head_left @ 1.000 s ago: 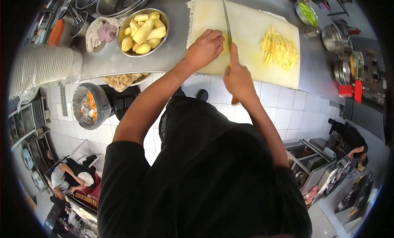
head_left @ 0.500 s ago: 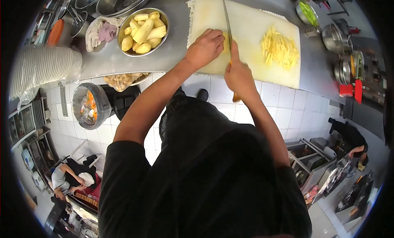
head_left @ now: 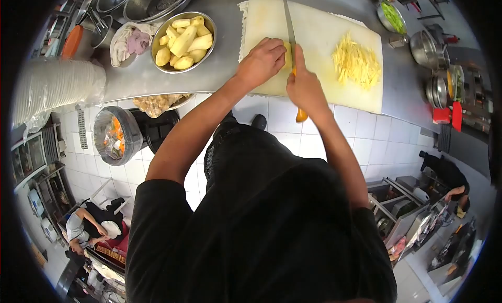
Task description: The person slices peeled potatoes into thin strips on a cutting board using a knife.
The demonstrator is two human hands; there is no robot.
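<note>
Curled fingers of my left hand (head_left: 265, 61) press a yellow piece of peeled potato (head_left: 287, 56) onto the white cutting board (head_left: 324, 39). Just right of those fingertips stands the blade of a long kitchen knife (head_left: 288, 22), its tip pointing to the far edge of the board. My right hand (head_left: 306, 86) is closed around the knife's orange handle, with a finger stretched along the blade's base. A heap of thin yellow potato strips (head_left: 356, 61) lies on the right part of the board. Left of the board, a steel bowl (head_left: 211, 51) holds several peeled potatoes (head_left: 183, 41).
A crumpled cloth (head_left: 125, 44) and stacked plastic containers (head_left: 57, 89) sit on the steel counter's left. Steel bowls (head_left: 422, 48) line its right end. Below are a lined waste bin (head_left: 99, 143) and a bag of peelings (head_left: 154, 103). Other people (head_left: 94, 222) work behind, at both sides.
My right hand and the knife have slid a little forward, away from my body. My left hand stays in the same place on the potato.
</note>
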